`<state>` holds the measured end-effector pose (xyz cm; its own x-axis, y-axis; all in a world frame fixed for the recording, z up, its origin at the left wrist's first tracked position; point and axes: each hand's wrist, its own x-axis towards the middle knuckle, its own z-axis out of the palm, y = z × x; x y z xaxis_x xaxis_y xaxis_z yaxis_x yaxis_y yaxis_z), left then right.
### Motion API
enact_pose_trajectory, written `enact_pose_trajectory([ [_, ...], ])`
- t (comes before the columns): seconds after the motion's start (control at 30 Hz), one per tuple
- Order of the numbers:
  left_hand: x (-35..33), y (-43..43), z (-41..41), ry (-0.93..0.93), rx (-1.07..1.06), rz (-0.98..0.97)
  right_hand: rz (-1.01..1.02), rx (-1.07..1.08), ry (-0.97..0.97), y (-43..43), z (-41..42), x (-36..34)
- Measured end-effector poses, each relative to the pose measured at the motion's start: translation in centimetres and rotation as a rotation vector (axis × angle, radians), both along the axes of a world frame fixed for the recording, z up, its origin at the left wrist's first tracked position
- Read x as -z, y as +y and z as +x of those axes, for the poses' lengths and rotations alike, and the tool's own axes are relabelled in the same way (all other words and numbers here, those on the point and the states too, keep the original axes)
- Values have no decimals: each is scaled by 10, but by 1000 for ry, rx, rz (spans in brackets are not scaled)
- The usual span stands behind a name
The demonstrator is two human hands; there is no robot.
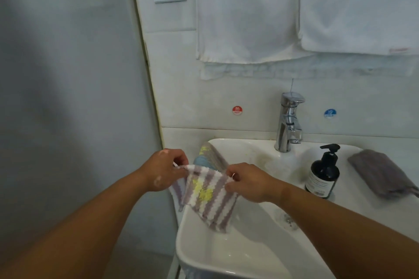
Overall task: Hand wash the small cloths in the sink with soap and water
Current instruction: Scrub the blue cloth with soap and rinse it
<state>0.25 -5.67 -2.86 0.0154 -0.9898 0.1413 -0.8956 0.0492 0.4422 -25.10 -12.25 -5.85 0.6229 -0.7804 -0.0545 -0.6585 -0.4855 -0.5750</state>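
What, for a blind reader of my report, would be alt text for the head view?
The left hand and right hand pinch the top edge of a striped cloth, holding it spread over a white sink. A folded cloth lies on the rim behind it; a faucet, dark pump bottle and grey cloth stand to the right.

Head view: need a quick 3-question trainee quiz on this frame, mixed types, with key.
1. True or false: the left hand and right hand both pinch the striped cloth by its top edge over the sink.
2. The soap bottle stands: A) in the basin, B) on the sink top, right of the faucet, C) left of the faucet.
3. Fill in: the grey cloth lies to the ___ of the soap bottle.
Key: 1 true; 2 B; 3 right.
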Motion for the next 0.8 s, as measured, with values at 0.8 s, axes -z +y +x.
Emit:
enact_pose_trajectory([
  [0.8, 40, -19, -163, -58, 311, 460, 318, 162, 105, 16, -186, 16],
])
